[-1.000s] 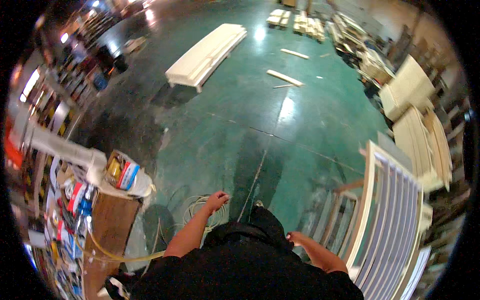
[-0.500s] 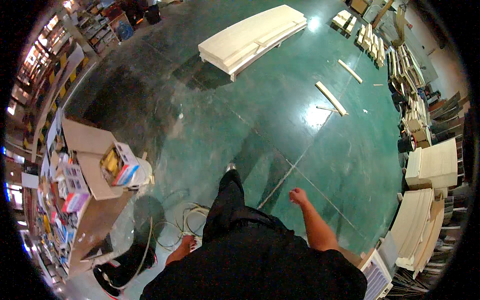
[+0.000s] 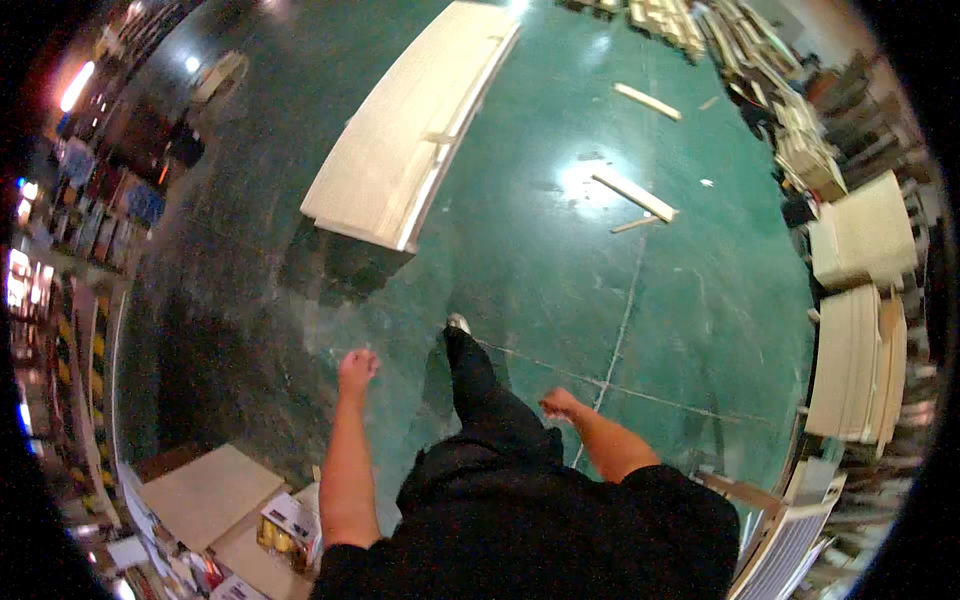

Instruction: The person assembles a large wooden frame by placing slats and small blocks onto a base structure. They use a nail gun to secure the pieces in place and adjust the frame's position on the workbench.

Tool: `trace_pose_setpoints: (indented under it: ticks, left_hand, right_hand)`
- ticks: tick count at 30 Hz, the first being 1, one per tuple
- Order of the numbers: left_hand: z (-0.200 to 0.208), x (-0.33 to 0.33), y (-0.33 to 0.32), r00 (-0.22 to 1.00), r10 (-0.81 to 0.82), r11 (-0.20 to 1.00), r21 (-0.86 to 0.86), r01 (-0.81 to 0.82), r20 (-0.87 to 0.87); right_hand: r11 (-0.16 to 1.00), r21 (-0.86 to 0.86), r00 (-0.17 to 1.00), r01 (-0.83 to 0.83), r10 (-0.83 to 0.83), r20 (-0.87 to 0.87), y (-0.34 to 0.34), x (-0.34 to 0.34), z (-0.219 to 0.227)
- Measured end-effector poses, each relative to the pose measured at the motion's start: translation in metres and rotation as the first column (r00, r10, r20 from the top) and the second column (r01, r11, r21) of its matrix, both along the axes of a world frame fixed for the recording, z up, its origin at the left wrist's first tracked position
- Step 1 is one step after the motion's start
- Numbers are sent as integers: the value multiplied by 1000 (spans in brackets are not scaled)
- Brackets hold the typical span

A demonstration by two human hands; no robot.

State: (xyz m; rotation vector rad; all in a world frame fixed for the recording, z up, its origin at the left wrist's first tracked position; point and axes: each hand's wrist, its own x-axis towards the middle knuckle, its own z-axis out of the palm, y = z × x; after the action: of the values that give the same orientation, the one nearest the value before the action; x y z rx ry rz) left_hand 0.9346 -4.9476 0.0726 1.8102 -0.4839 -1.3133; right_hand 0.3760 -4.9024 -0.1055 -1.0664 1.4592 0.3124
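My left hand (image 3: pixel 358 366) swings forward over the dark green floor, its fingers curled loosely with nothing seen in them. Lower and to the right, my right hand (image 3: pixel 559 404) is closed in a loose fist, and no object shows in it. Neither hand touches anything. Ahead of my left hand lies a long stack of pale wooden boards (image 3: pixel 395 140), with narrow strips along its right edge. One of my shoes (image 3: pixel 458 322) is out in front, between the two hands.
Loose wooden battens (image 3: pixel 634 195) lie on the floor ahead right. Stacked pale panels (image 3: pixel 852 365) line the right side, beside a slatted frame (image 3: pixel 795 530). At lower left is a table with a cardboard sheet (image 3: pixel 215 492) and an open box (image 3: pixel 290 530).
I have moved forward and the view has turned; the board stack is nearer. My left hand has come up from beside my body to the front. The cluttered table has dropped toward the lower edge.
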Motion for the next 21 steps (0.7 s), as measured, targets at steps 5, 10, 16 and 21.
trace_pose_setpoints:
  ticks: [5, 10, 16, 21]
  left_hand:
    - [-48, 46, -111, 937, 91, 986, 161, -38, -337]
    - [-97, 44, -229, 894, 158, 957, 289, -34, -418]
    - [-224, 106, -377, 821, 322, 904, 412, -118, -471]
    - [-308, 143, -451, 743, 472, 860, 434, -270, -474]
  right_hand:
    - [906, -214, 914, -365, 392, 101, -167, 122, -63]
    - [969, -197, 980, -148, 170, 100, -329, 271, 15]
    - [959, -14, 934, 282, -271, 233, -474, 426, -36]
    - [900, -32, 885, 434, -420, 201, -511, 497, -113]
